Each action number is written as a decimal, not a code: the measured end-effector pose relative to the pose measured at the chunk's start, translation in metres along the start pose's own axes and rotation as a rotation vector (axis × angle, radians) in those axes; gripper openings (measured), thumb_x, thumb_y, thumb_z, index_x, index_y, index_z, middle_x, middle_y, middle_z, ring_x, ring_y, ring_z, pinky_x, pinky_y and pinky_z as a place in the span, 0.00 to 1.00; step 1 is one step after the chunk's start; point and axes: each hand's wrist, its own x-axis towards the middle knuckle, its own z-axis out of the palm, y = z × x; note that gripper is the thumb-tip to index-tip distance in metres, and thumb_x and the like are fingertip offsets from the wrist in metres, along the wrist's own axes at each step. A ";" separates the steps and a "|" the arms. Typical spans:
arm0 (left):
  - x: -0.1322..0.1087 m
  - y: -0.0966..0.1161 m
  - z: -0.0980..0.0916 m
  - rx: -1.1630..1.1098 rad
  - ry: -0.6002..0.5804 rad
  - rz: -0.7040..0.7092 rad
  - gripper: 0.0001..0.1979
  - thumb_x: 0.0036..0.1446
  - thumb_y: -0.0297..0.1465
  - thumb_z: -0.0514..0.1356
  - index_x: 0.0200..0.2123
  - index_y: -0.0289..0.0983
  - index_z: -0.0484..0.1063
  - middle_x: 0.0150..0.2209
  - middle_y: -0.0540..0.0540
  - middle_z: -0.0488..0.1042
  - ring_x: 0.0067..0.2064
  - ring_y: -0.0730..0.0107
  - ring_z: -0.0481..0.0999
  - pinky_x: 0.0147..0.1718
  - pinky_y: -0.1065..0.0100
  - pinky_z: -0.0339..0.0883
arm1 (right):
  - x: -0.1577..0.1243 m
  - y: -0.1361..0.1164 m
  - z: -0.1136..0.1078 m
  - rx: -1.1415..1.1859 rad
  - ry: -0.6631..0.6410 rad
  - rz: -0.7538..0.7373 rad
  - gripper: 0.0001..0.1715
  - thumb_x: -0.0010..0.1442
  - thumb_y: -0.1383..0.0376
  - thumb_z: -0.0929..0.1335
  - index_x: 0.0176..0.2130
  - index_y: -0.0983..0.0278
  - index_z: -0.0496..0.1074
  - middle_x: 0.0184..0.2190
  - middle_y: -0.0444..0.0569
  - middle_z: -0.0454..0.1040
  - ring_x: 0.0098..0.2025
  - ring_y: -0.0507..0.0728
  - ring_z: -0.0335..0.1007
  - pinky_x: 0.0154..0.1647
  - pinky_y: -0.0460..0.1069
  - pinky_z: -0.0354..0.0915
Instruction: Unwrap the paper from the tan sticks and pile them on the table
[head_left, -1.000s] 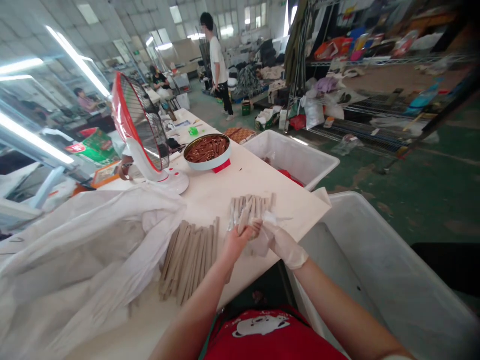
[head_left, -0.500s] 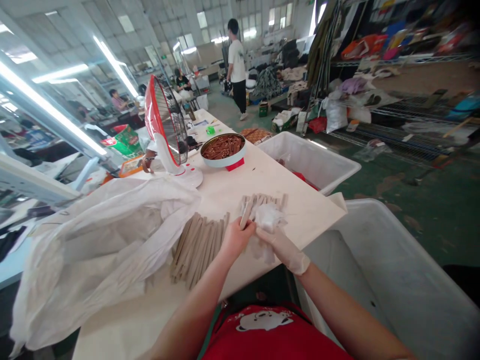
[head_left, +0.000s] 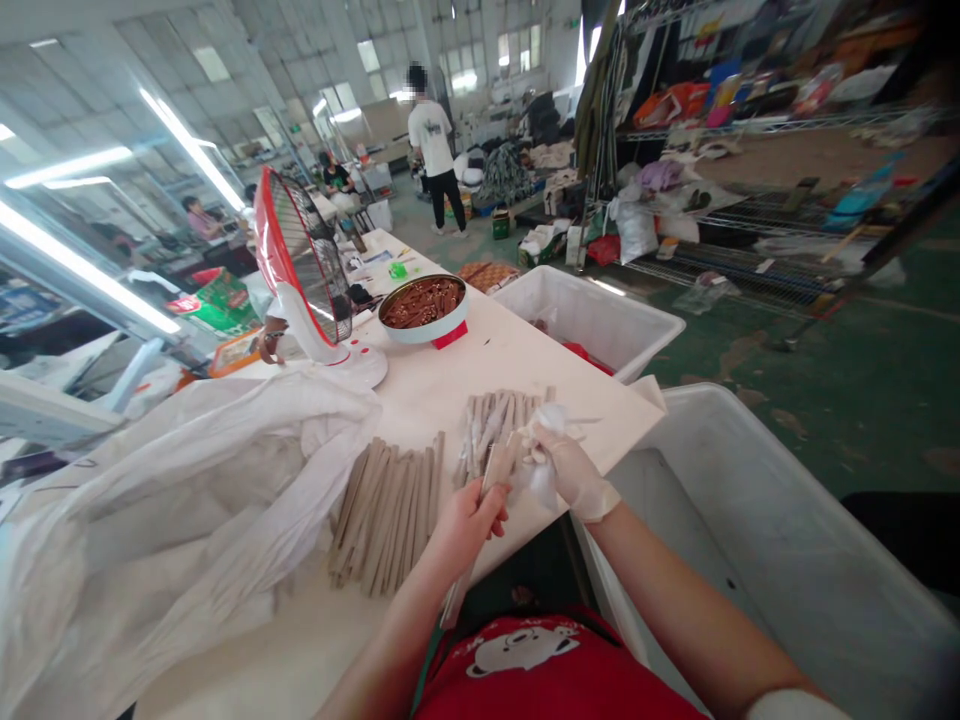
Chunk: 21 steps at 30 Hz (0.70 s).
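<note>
My bare left hand (head_left: 469,522) is closed around a flat beige strip (head_left: 496,468), whose lower end sticks out below the hand towards my body. My right hand (head_left: 571,468), in a thin whitish glove, pinches a crumpled white cloth (head_left: 545,482) just right of the strip's upper end; whether it is fabric or thin plastic is hard to tell. Behind both hands lies a row of similar beige strips (head_left: 480,415), partly hidden. A larger bundle of beige strips (head_left: 386,515) rests on the table left of my left hand.
A big white sack (head_left: 202,500) covers the table's left side. Beyond it stand a red-and-white fan (head_left: 289,265) and a round tin (head_left: 424,308) of brown pieces. White plastic bins (head_left: 750,500) line the right edge. A person (head_left: 433,140) stands far off.
My hands have moved apart: the left came lower towards my body with the strip, while the right went up and right with the white cloth. The whole view has shifted slightly.
</note>
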 end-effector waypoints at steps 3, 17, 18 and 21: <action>-0.001 -0.002 0.004 0.126 0.057 0.026 0.18 0.57 0.43 0.50 0.31 0.34 0.69 0.22 0.51 0.68 0.22 0.75 0.68 0.22 0.72 0.59 | -0.001 0.003 0.005 0.004 -0.032 -0.015 0.22 0.42 0.51 0.73 0.20 0.63 0.64 0.14 0.38 0.62 0.17 0.48 0.56 0.20 0.46 0.56; -0.007 -0.010 0.003 0.267 0.172 0.070 0.16 0.59 0.41 0.49 0.26 0.36 0.65 0.22 0.50 0.68 0.24 0.73 0.69 0.23 0.72 0.58 | -0.006 0.006 0.005 0.103 -0.132 0.038 0.18 0.45 0.59 0.73 0.20 0.63 0.62 0.13 0.37 0.60 0.17 0.47 0.53 0.21 0.45 0.56; -0.006 -0.011 0.003 0.297 0.181 0.084 0.16 0.59 0.41 0.49 0.26 0.36 0.65 0.22 0.50 0.68 0.24 0.72 0.69 0.24 0.72 0.57 | -0.007 0.006 0.005 0.107 -0.128 0.037 0.17 0.45 0.59 0.73 0.20 0.63 0.62 0.13 0.37 0.60 0.17 0.47 0.53 0.22 0.45 0.56; -0.008 -0.010 0.003 0.351 0.194 0.119 0.16 0.60 0.40 0.49 0.27 0.36 0.65 0.23 0.49 0.69 0.25 0.72 0.69 0.25 0.72 0.56 | -0.009 0.004 0.005 0.106 -0.085 0.021 0.17 0.44 0.59 0.74 0.21 0.63 0.63 0.14 0.37 0.61 0.17 0.47 0.54 0.22 0.45 0.57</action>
